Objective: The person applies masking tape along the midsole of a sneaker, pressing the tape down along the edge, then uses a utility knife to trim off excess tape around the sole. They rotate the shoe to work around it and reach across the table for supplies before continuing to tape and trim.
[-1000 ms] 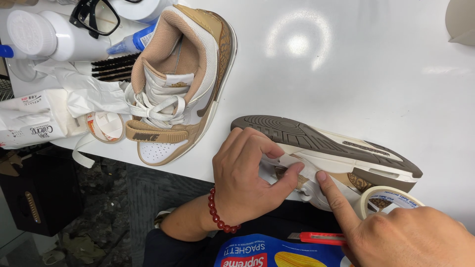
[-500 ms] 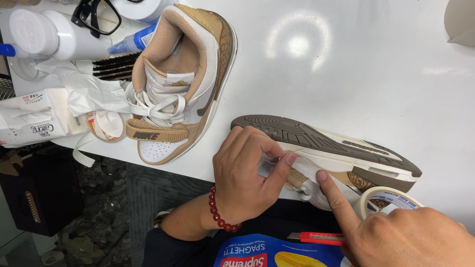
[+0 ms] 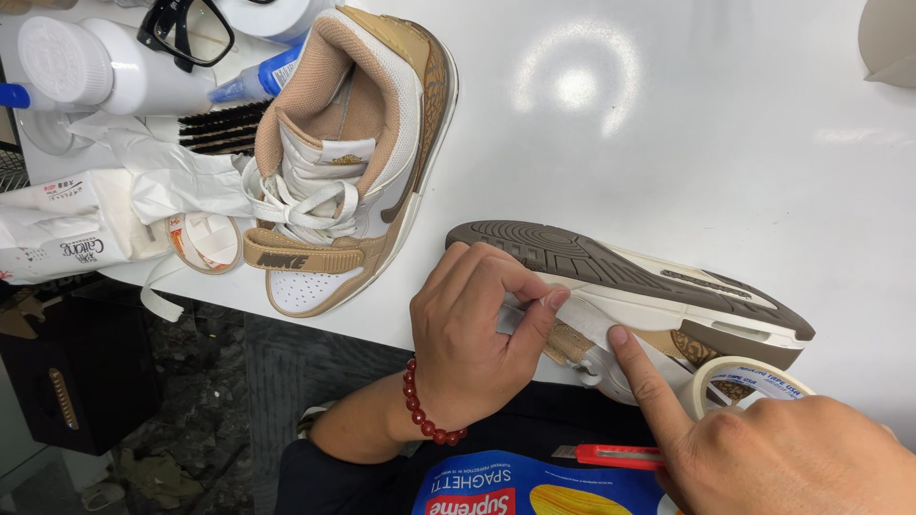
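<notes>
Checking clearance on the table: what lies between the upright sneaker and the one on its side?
Only bare white table separates the upright sneaker from the sneaker lying on its side, seen in the head view.

Left hand (image 3: 472,329) entered from 7 o'clock, wrist bent, back of hand up, fingers curled, thumb and forefinger tips pinched toward 3 o'clock. Red bead bracelet (image 3: 426,410) circled that wrist. Right hand (image 3: 763,448) entered from 5 o'clock, index finger extended toward 11 o'clock, remaining fingers folded under.
</notes>
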